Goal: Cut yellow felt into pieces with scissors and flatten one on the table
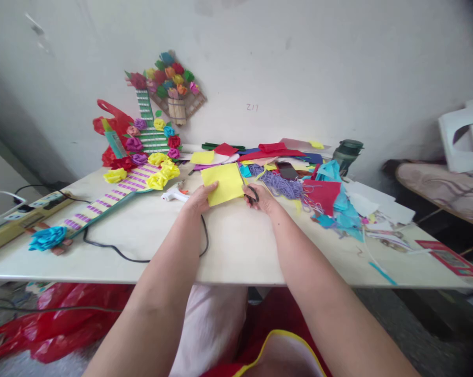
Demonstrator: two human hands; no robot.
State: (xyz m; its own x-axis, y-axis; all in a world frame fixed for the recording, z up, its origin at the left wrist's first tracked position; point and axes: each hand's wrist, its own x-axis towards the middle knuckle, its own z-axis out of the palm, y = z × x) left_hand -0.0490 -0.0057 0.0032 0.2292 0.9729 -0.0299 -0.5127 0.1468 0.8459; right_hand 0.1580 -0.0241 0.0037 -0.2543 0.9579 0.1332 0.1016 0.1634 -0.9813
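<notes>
In the head view my left hand (202,198) grips the left edge of a square yellow sheet of paper (225,184), thumb on top. My right hand (260,199) is closed round the black handles of a pair of scissors (252,194) at the sheet's right edge. The blades lie along that edge; whether they are apart I cannot make out. A white glue gun (175,193) rests on the table just left of the sheet, and its black cord runs beneath my left forearm.
A guitar-shaped craft (111,198) with paper flowers lies on the left. Behind the sheet are coloured papers (268,151), purple yarn (281,184) and a phone (286,170). Blue and red scraps (325,196) and a dark green bottle (346,156) stand right. A power strip (28,212) sits far left.
</notes>
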